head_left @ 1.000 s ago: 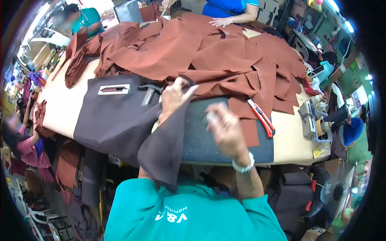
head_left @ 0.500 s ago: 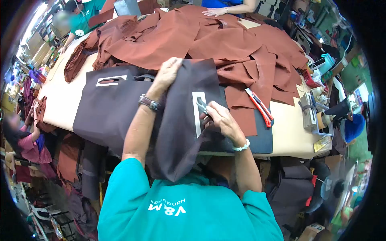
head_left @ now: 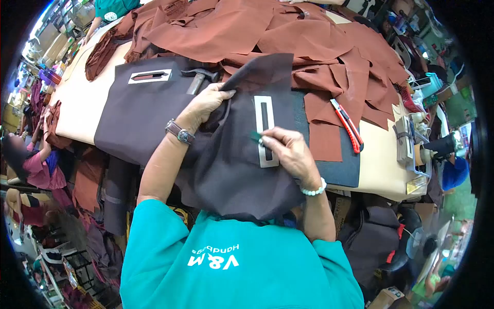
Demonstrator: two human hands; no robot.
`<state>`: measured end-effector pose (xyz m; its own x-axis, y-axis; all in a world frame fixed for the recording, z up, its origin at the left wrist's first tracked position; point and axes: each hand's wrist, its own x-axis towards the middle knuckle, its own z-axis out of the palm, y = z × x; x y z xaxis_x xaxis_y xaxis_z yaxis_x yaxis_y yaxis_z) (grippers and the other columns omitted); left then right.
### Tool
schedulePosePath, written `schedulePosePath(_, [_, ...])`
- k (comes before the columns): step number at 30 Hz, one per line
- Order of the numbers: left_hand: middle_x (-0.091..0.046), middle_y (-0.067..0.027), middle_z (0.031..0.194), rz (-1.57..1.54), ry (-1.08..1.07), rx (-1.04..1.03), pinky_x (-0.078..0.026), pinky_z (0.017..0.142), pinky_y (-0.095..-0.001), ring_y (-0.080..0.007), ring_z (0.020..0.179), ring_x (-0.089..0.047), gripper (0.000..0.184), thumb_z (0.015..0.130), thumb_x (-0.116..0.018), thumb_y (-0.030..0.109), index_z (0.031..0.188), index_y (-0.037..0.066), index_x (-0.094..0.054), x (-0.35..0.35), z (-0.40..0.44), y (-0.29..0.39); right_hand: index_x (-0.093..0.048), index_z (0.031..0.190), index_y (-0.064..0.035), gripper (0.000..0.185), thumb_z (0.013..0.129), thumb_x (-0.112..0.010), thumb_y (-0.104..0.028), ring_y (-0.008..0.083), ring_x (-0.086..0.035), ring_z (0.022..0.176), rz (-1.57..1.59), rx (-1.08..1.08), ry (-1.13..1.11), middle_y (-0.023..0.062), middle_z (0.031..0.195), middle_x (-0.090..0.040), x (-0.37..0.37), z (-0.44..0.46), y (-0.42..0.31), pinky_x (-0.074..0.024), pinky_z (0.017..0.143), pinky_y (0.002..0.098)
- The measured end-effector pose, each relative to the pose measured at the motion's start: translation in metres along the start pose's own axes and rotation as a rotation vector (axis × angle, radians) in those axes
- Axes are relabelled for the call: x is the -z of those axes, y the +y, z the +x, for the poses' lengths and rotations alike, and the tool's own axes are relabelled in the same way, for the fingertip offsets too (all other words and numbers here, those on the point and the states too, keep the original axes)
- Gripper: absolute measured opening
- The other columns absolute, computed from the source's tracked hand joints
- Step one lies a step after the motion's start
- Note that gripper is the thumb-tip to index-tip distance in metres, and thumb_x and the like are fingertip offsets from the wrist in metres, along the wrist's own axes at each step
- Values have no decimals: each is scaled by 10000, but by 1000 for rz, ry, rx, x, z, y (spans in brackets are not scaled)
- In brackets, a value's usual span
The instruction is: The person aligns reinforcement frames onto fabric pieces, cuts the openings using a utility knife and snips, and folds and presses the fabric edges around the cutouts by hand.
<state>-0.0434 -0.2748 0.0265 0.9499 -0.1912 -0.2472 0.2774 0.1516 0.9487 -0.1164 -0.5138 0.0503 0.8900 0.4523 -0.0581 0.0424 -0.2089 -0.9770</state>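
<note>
Plainly, over the table's [head_left: 385, 170] near edge, I watched dark cloth [head_left: 231, 170], left hand [head_left: 205, 104] clamped on its fold, right hand [head_left: 292, 153] at the white frame [head_left: 259, 114], pinching a small green item [head_left: 256, 136]; slack cloth, I judged, could make it skid.

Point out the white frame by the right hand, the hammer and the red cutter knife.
White frame [head_left: 270, 116]: head view, on its long right strip, as pictured.
Hammer [head_left: 196, 84]: head view, on its handle.
Red cutter knife [head_left: 346, 125]: head view, mid-body.
</note>
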Motion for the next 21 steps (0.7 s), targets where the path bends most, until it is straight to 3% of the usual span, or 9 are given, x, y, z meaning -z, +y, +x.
schedulePosePath(1, [-648,-47,900,-89,17,-2,-516,675,-249,-111,743,-616,223,884,-570,150,1047,4,-613,0,3,-6,-633,966,23,187,872,-551,-116,69,-524,656,50,-40,-28,16,691,-594,-4,-4,1,-438,610,239])
schedulePosePath(2, [-634,-59,963,-61,-9,17,-526,685,-264,-116,800,-615,315,869,-603,191,1124,10,-567,2,5,-9,-621,992,39,206,879,-535,-111,85,-548,676,-66,66,-48,42,711,-613,-4,-5,13,-457,635,253])
schedulePosePath(5, [-603,-77,1050,-157,311,39,-533,704,-273,-116,864,-606,458,845,-640,236,1221,25,-487,-36,-12,8,-582,1030,53,248,903,-487,-138,90,-505,616,26,-99,41,53,677,-551,-3,-13,18,-434,598,258])
schedulePosePath(6, [-565,-90,1125,-317,52,104,-534,730,-277,-117,928,-591,573,816,-674,243,1282,37,-413,-34,-18,15,-581,1034,47,258,908,-481,-155,86,-489,607,4,-99,74,40,676,-539,-3,-14,19,-424,586,254])
schedulePosePath(9, [-652,-89,890,-202,66,-33,-539,646,-261,-135,734,-637,351,772,-718,228,995,-21,-610,-35,-22,-1,-581,1042,30,287,923,-461,-203,71,-443,583,13,-90,168,6,670,-502,-5,-11,18,-392,552,238])
schedulePosePath(11, [-657,-96,872,-164,66,4,-531,643,-253,-134,689,-638,283,772,-708,154,970,-25,-612,-34,-25,-5,-583,1045,21,309,934,-444,-232,59,-416,574,105,-79,209,-10,662,-480,-11,-4,5,-370,531,224])
schedulePosePath(16, [-665,-73,848,-293,88,-93,-515,640,-245,-119,703,-632,206,786,-695,118,930,-18,-640,-45,-30,-10,-489,1039,-19,325,946,-451,-329,29,-373,523,456,-124,214,1,686,-484,-28,5,6,-326,466,179])
schedulePosePath(21, [-666,-47,854,-341,160,-201,-491,658,-234,-101,735,-622,176,799,-686,112,931,-2,-661,-60,-40,-2,-463,958,-50,257,928,-504,-302,20,-367,487,573,-150,281,13,683,-493,-30,7,12,-296,415,162])
